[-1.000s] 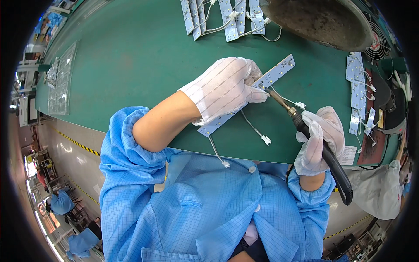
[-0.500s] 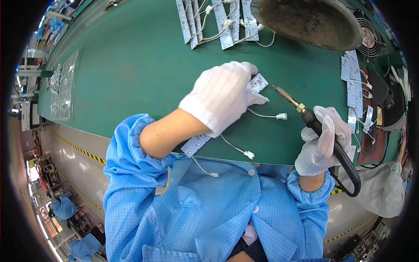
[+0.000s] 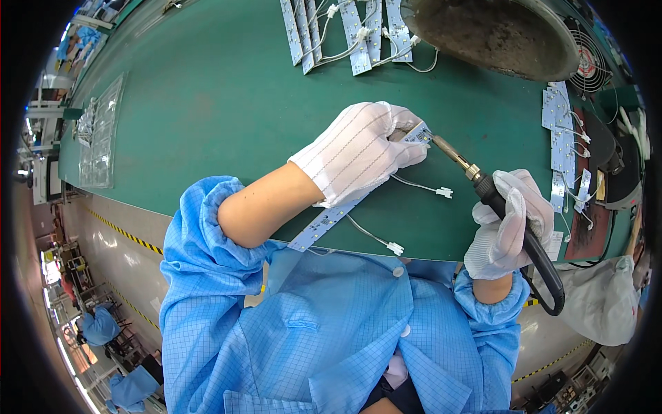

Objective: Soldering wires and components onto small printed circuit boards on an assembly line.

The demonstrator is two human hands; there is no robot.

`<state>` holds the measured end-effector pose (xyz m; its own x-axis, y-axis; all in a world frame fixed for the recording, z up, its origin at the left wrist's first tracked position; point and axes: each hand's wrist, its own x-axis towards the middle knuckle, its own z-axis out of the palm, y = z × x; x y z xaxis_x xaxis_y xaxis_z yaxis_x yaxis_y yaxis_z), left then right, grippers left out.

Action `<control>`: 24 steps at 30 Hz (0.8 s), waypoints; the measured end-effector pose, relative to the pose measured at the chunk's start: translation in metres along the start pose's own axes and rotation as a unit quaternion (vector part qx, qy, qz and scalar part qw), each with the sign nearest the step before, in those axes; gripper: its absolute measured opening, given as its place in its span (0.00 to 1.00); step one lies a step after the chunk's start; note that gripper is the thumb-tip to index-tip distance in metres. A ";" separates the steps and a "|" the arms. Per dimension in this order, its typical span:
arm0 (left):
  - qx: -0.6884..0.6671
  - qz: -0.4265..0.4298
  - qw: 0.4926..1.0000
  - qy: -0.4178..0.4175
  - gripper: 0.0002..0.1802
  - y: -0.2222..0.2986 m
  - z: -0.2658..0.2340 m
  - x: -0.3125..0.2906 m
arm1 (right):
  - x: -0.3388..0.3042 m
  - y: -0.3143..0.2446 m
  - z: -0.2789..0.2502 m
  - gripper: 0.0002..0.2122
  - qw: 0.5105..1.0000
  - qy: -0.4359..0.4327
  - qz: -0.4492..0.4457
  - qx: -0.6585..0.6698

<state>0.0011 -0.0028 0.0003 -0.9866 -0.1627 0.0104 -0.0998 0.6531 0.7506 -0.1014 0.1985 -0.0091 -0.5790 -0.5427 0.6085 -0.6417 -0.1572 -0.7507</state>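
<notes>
My left hand (image 3: pixel 365 150), in a white striped glove, is closed on a long white LED strip board (image 3: pixel 319 229). The board runs slantwise under the hand, its far end sticking out past my fingertips, its near end at the table's front edge. White wires with small connectors (image 3: pixel 443 192) trail from it onto the green mat. My right hand (image 3: pixel 512 219), also gloved, wraps round the black handle of a soldering iron (image 3: pixel 463 157). The iron's tip meets, or nearly meets, the board's far end. The glove hides the board's middle.
Several LED boards with wires (image 3: pixel 355 41) lie at the far side, and more boards (image 3: pixel 560 138) lie at the right. A large dark lamp-like hood (image 3: pixel 496 38) and a round fan (image 3: pixel 586 61) stand at the far right. A clear plastic tray (image 3: pixel 101 134) is at the left.
My left hand has rolled slightly, and the board's far end now sits at the iron's tip, where a gap showed before. More of the board's near part is visible. The right hand has hardly moved.
</notes>
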 end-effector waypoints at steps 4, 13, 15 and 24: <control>-0.065 -0.101 0.993 -0.019 0.15 0.005 -0.001 0.001 | 0.000 0.005 0.003 0.08 0.999 0.028 -0.031 -0.020; 0.041 -0.026 0.999 -0.020 0.14 0.007 -0.004 0.001 | 0.001 0.001 0.000 0.10 0.999 -0.031 -0.043 -0.011; 0.036 0.042 0.998 0.028 0.16 -0.001 0.001 -0.001 | 0.010 -0.003 -0.003 0.09 0.995 -0.072 -0.064 -0.037; 0.126 0.030 0.991 -0.030 0.15 -0.003 -0.007 0.001 | 0.004 0.001 0.001 0.08 0.998 -0.003 -0.062 -0.017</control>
<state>0.0011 -0.0096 0.0028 -0.9969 -0.0785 0.0044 -0.0625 0.8254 0.5611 -0.1038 0.1955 -0.0072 -0.4906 -0.5259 0.6948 -0.7255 -0.1952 -0.6600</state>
